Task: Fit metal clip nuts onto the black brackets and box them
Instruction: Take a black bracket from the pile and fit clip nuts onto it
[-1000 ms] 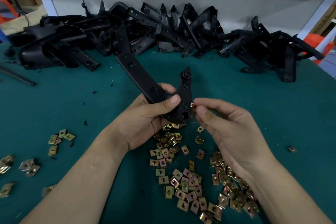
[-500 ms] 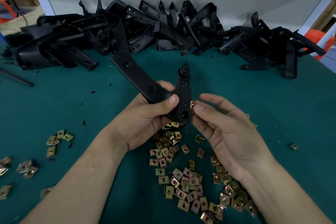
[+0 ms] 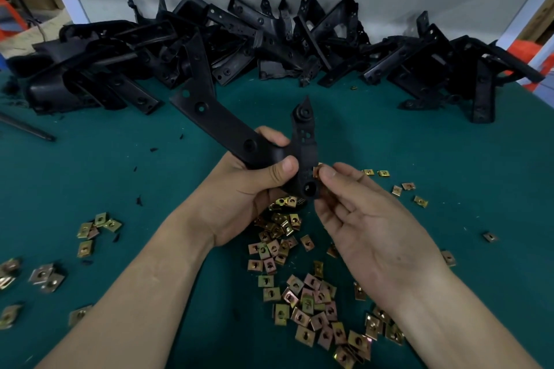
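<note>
Gripping bracket [image 3: 227, 132] w/ L hand [image 3: 239, 198], R hand [image 3: 368, 228] pinching clip nut [image 3: 317, 171]

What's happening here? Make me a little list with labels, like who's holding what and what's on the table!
Left hand: the left hand grips a black bracket, lifted above the table.
Right hand: the right hand pinches a gold clip nut at the bracket's right edge.
On the table: loose clip nuts lie scattered on the green table under the hands.
At the back: a bracket pile is heaped along the far edge.
Box: none in view.
</note>
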`<state>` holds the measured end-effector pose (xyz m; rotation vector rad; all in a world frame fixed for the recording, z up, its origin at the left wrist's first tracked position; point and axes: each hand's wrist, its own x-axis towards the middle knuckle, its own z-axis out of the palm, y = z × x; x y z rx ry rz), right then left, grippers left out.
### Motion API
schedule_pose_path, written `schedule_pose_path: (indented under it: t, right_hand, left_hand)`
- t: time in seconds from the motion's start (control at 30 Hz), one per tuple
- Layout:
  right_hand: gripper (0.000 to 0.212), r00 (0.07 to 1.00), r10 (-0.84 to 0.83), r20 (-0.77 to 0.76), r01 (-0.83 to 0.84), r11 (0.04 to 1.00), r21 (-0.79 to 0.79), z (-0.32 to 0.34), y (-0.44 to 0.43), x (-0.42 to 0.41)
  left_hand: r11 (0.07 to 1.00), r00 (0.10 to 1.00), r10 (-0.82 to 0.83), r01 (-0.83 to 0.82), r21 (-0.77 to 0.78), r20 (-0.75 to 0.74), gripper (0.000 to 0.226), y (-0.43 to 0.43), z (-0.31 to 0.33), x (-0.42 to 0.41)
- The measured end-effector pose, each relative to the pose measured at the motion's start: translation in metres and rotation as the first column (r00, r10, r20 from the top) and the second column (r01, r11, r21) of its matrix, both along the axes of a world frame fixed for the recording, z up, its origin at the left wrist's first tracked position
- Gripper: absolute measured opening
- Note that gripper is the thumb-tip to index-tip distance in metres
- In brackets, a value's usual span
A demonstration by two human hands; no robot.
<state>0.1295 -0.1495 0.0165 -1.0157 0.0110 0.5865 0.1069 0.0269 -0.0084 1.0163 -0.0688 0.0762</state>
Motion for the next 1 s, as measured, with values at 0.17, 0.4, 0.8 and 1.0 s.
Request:
schedule_pose_path:
  t: [0.17, 0.4, 0.8, 1.0]
  right_hand:
    - [0.042, 0.996, -0.035, 0.085, 0.045, 0.992, -0.117, -0.001, 0.003, -0.005]
    - [0.026, 0.935, 0.059, 0.349, 0.055, 0.949, -0.31, 0.002, -0.003, 0.002]
    - [0.014, 0.357, 0.892, 0.278, 0.008, 0.295, -0.956, 0.016, -0.034, 0.017]
    - [0.009, 0.372, 0.886, 0.278, -0.075, 0.327, -0.942, 0.013, -0.035, 0.017]
  left_hand:
    - [0.997, 0.999, 0.043, -0.044, 0.068, 0.022, 0.026, -0.005, -0.002, 0.003]
    - [0.999, 0.999, 0.05, -0.05, 0.006, -0.001, 0.024, -0.001, 0.003, 0.002]
    - [0.976, 0.98, 0.149, -0.168, -0.141, -0.136, 0.024, 0.004, 0.005, 0.006]
    - [0.981, 0.978, 0.14, -0.158, -0.109, -0.151, 0.024, 0.003, 0.004, 0.007]
